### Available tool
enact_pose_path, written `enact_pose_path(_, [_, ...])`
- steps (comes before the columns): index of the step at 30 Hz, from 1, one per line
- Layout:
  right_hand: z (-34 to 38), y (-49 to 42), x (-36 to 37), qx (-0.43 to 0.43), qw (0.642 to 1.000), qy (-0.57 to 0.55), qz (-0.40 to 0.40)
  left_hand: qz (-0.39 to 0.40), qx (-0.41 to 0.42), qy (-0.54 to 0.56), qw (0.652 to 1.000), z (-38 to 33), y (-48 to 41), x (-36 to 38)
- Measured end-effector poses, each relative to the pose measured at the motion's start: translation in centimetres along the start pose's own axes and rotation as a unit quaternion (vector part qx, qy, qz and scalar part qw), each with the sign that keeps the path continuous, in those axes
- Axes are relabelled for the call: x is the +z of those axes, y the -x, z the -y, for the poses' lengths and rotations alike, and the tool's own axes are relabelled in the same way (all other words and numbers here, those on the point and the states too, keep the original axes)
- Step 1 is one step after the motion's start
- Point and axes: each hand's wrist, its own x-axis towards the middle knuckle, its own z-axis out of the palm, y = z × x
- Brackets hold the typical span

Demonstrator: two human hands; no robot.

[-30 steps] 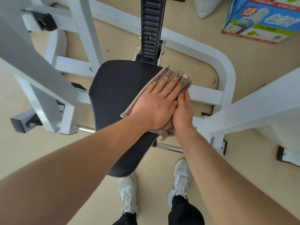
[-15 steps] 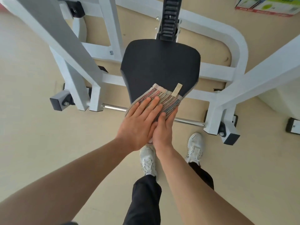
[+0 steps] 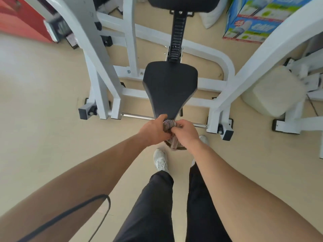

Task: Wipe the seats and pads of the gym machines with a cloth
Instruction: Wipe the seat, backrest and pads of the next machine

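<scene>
Cloth (image 3: 170, 132) bunched up between both hands, just past the narrow front tip of the black seat (image 3: 170, 86), off the pad, over the floor. Left hand (image 3: 153, 131) clenched on the top of the bundle; right hand (image 3: 186, 133) clenched on its side, a tail hanging below. Looks like regathering or refolding for a fresh face, so a two-hand grip makes sense. Seat surface bare now. Back pad (image 3: 181, 4) at the top edge on a black notched post (image 3: 177, 37), likely the next surface. White frame (image 3: 97, 70) bars flank the seat on both sides and narrow the reach. Cream pad (image 3: 274, 91) on the neighbouring machine at right. Printed box (image 3: 253, 20) far right. Shoes (image 3: 160, 159) below the hands.
</scene>
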Motion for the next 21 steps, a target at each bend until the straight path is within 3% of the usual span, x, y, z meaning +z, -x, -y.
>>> enact_pose_path(9, [3.4, 15.2, -10.8, -0.064, 0.989, 0.134, 0.015, 0.056, 0.061, -0.021, 0.996, -8.0, 13.0, -4.9])
enact_pose_path(15, [1.6, 22.3, -17.8, -0.052, 0.996, 0.075, -0.003, 0.073, 0.152, 0.016, 0.986, -16.5, 18.4, -4.9])
enact_pose_path(21, [-2.2, 28.8, -24.4, -0.086, 0.995, 0.031, 0.034, 0.024, 0.237, -0.011, 0.971, -24.9, 23.5, -1.8])
